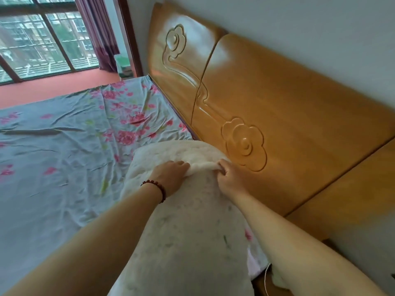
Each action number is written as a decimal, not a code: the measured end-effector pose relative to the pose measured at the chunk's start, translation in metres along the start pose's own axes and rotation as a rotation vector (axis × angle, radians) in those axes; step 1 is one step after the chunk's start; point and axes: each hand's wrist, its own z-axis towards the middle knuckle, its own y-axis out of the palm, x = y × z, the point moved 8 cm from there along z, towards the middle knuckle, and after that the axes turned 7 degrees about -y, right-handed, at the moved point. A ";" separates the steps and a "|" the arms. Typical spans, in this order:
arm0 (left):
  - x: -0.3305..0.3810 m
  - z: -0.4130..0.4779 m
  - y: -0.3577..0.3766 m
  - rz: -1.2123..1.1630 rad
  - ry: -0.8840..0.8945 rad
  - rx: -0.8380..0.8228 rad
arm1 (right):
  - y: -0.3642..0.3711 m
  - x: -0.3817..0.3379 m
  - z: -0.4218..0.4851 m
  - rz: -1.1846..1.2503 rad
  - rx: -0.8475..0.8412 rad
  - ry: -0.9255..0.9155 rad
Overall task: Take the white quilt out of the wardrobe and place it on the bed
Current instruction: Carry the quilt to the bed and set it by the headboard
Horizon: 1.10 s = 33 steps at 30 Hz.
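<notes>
The white quilt (181, 227) is a thick folded bundle that runs from the bottom of the view up to the head end of the bed (53, 167), close to the headboard. My left hand (171, 176), with a bead bracelet on the wrist, grips a fold at the quilt's top edge. My right hand (230, 178) is closed on the same fold just to the right. The bed has a grey-blue sheet with pink flowers. The wardrobe is out of view.
A carved wooden headboard (267, 99) stands along the right against the wall. A wooden bedside cabinet (352, 199) sits at the lower right. Beyond the bed lie a pink floor, a big window (38, 39) and a purple curtain (96, 28).
</notes>
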 end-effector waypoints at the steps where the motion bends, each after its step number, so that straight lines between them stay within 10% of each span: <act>1: -0.004 0.007 0.000 -0.005 -0.011 0.006 | 0.004 -0.001 0.011 -0.004 -0.018 -0.013; 17: -0.086 0.116 0.044 -0.068 -0.498 0.107 | 0.076 0.049 0.174 0.066 -0.190 -0.137; 25: -0.114 0.138 0.162 -0.319 -0.564 -0.085 | 0.154 0.155 0.180 -0.037 -0.424 0.082; 33: -0.107 0.125 0.220 -0.520 -0.514 -0.083 | 0.149 0.188 0.175 0.134 -0.112 0.118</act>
